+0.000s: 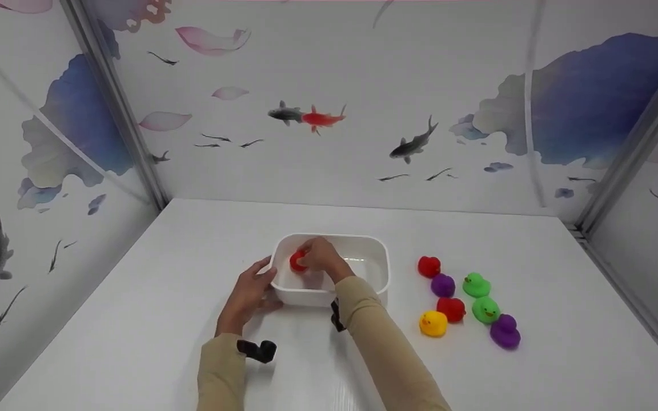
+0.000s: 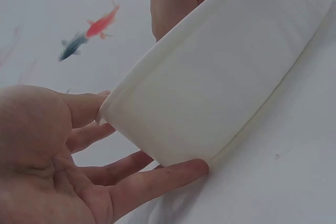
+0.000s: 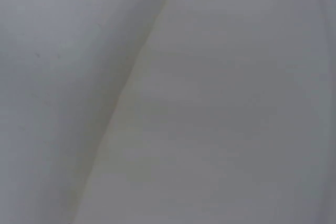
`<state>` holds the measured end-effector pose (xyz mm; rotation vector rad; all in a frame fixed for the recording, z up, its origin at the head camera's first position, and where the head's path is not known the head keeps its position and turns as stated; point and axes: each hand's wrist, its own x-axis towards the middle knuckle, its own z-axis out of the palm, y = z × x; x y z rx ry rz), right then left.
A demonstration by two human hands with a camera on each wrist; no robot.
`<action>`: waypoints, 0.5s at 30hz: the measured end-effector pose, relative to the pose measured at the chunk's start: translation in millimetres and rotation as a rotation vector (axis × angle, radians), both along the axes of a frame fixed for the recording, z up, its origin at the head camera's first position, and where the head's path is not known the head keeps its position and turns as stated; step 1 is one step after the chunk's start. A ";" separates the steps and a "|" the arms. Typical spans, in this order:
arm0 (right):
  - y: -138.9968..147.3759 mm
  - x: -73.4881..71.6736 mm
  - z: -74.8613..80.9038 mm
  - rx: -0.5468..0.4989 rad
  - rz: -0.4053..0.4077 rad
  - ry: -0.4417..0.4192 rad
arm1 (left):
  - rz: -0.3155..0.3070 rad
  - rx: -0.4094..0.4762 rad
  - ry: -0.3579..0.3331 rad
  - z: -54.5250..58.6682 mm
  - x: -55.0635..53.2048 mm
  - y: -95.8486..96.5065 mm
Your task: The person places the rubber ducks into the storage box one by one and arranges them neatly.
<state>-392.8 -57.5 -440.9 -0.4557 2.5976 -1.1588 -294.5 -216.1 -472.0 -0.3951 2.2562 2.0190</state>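
A white plastic tub (image 1: 302,297) stands on the table in the head view. My left hand (image 1: 249,291) holds its left end. In the left wrist view the thumb lies at the rim and the fingers (image 2: 163,182) spread along the outer wall. My right hand (image 1: 322,256) reaches down inside the tub and grips a red rubber duck (image 1: 296,262) near the left inner side; the hand covers part of the duck. Only the tub's outer wall (image 3: 220,108) and the tabletop fill the right wrist view, so the hand is hidden there.
Right of the tub lie several rubber ducks: red ones (image 1: 429,266), purple ones (image 1: 505,332), green ones (image 1: 476,285) and a yellow one (image 1: 433,323). White panels (image 1: 329,165) printed with fish enclose the white table (image 1: 135,319) at the back and sides.
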 end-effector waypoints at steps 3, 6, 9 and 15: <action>-0.8 -0.1 2.1 0.009 0.013 0.023 | 0.004 -0.013 -0.011 -0.1 -1.6 -0.5; -0.9 0.1 5.6 -0.001 0.017 0.039 | 0.008 -0.014 -0.014 -0.1 -2.7 -0.9; 0.6 0.9 9.6 -0.020 0.016 0.049 | 0.002 -0.015 -0.007 -0.1 -3.0 -0.7; 9.5 6.2 21.1 -0.051 0.001 0.094 | 0.003 -0.016 0.007 -0.6 -1.8 0.9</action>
